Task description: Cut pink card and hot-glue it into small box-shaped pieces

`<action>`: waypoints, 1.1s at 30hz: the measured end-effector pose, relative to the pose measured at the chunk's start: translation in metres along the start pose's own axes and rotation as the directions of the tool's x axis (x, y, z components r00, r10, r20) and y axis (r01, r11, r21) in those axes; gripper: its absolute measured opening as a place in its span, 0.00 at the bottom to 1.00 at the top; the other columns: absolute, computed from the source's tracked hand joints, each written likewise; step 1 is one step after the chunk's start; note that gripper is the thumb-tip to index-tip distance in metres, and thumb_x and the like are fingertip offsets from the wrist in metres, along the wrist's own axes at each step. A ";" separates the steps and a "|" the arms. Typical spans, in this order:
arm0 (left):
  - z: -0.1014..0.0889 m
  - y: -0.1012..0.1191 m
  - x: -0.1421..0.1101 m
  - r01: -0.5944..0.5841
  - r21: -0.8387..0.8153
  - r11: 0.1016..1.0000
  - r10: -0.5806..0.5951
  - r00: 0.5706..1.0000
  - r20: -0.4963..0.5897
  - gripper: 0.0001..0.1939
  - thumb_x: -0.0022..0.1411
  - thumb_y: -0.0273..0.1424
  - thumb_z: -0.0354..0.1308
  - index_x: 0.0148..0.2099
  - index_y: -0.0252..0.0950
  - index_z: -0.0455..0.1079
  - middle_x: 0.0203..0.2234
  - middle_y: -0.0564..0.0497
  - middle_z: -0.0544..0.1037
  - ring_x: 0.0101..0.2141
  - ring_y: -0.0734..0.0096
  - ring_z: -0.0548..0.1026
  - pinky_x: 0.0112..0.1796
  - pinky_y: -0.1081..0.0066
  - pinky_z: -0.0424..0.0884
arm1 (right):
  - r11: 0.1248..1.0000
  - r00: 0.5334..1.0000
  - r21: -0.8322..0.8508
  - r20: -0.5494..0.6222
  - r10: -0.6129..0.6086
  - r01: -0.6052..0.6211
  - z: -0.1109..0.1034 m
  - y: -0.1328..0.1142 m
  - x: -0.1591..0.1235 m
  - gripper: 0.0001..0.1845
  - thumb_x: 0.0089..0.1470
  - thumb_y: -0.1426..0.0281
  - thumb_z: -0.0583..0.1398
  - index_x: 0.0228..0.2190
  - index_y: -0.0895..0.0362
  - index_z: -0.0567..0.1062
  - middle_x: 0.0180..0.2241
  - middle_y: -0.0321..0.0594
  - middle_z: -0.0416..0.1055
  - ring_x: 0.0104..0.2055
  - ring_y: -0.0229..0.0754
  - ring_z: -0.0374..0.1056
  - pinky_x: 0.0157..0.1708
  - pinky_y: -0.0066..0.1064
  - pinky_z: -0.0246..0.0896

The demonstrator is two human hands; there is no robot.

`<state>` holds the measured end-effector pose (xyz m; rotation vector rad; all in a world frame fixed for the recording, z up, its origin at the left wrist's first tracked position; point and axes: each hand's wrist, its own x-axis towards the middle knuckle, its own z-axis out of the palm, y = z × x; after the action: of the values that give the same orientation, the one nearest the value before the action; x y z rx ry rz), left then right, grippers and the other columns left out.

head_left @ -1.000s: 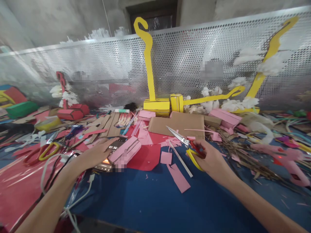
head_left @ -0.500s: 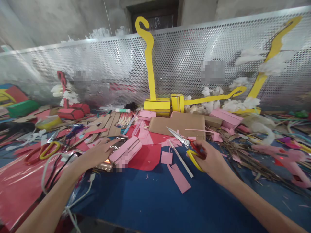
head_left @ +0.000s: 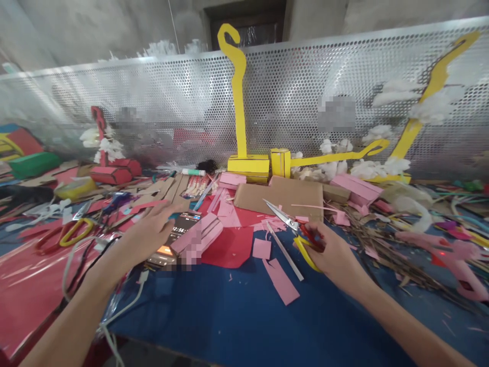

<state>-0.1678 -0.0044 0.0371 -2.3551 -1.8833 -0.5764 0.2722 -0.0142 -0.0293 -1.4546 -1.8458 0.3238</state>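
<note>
My right hand [head_left: 330, 255] grips the red and yellow handles of a pair of scissors [head_left: 293, 228], whose blades point up and to the left, slightly apart. My left hand [head_left: 148, 232] reaches forward over a phone [head_left: 176, 237] with a lit screen, fingers stretched toward it. A pink paper box [head_left: 198, 235] lies partly on the phone. Pink paper scraps [head_left: 280, 280] and a thin white strip [head_left: 284, 251] lie on the blue table [head_left: 237, 316] between my hands.
A red sheet [head_left: 229, 247] lies behind the scraps. Brown cardboard [head_left: 282, 196], yellow cardboard shapes [head_left: 244, 163] and cotton tufts stand along a perforated metal panel [head_left: 298, 97]. Another pair of scissors [head_left: 72, 232] and cables [head_left: 76, 265] lie left. A pink glue gun [head_left: 453, 255] lies right.
My left hand has lifted slightly and moved forward and up over the phone. My right hand holds the scissors in the same place.
</note>
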 end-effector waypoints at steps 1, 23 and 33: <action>-0.003 0.012 0.001 0.003 -0.012 1.000 -0.003 0.998 -0.056 0.23 0.70 0.36 0.44 0.63 0.42 0.68 0.61 0.45 0.72 0.62 0.48 0.67 0.59 0.53 0.64 | 1.000 1.000 0.008 -0.006 0.002 -0.002 0.001 0.001 0.000 0.18 0.58 0.55 0.62 0.42 0.56 0.72 0.39 0.45 0.76 0.37 0.47 0.71 0.39 0.38 0.68; 0.089 0.154 0.043 -0.030 -0.662 0.749 0.256 0.934 0.248 0.09 0.67 0.35 0.53 0.37 0.37 0.71 0.30 0.50 0.77 0.32 0.65 0.74 0.35 0.66 0.67 | 0.996 0.997 0.050 -0.017 0.078 -0.077 -0.001 0.003 0.000 0.19 0.58 0.57 0.63 0.45 0.55 0.71 0.42 0.45 0.76 0.40 0.49 0.73 0.42 0.39 0.68; 0.106 0.169 0.041 0.213 -0.925 0.315 0.055 0.969 0.241 0.10 0.64 0.38 0.58 0.40 0.37 0.65 0.26 0.53 0.75 0.25 0.71 0.74 0.27 0.71 0.70 | 0.995 0.997 -0.097 -0.072 0.022 -0.029 0.001 0.013 0.005 0.21 0.56 0.59 0.64 0.48 0.56 0.71 0.46 0.50 0.76 0.45 0.53 0.75 0.46 0.42 0.69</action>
<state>0.0264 0.0220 -0.0181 -3.0271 -2.0479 -2.0364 0.2811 -0.0054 -0.0359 -1.5375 -1.8093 0.1944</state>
